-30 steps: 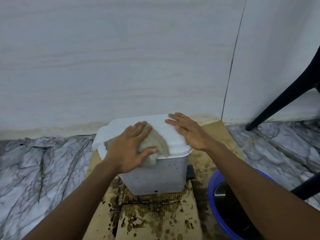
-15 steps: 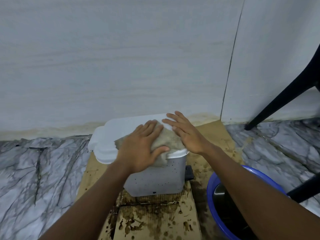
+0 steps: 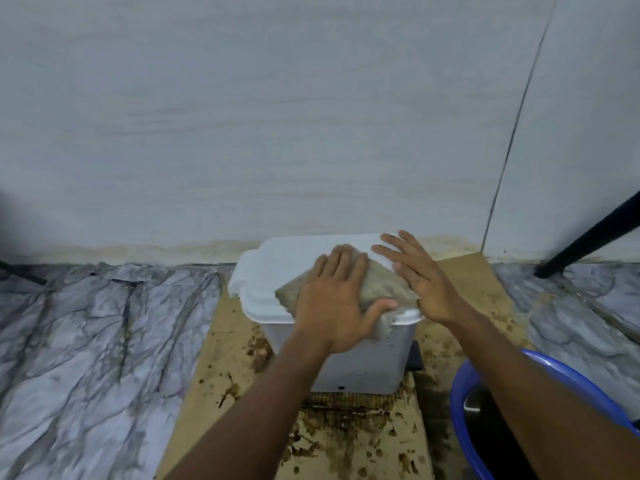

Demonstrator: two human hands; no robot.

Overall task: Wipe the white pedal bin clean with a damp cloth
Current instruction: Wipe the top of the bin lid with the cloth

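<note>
The left hand [image 3: 332,303] is covering most of the cloth [image 3: 384,289], so only the cloth's grey-brown edges are showing at the hand's 9 and 3 o'clock. The blue basin [image 3: 464,403], at 4 o'clock from the white pedal bin [image 3: 363,358], is being cut off by the frame edge and crossed by the right forearm, and its dark contents are hard to make out. The black pedal [image 3: 417,356] is peeking out only as a sliver at the bin's lower right side. The chair leg [image 3: 588,237] at 2 o'clock is running out of frame.

Compared with a second ago, the left hand and cloth are sitting further toward 3 o'clock on the lid [image 3: 277,268], now close against the right hand [image 3: 422,282], which is keeping its place at the lid's right edge.

Counted: two hands, one bin, one cloth, one basin, one chair leg.

The left hand is pressing flat on the cloth with fingers straight and the thumb spread over the lid's front rim (no pinching visible). The right hand is lying flat with fingers spread, its palm on the cloth's right edge. The bin is standing on stained cardboard [image 3: 221,341] against the wall, with marble floor [image 3: 86,341] at 9 o'clock.
</note>
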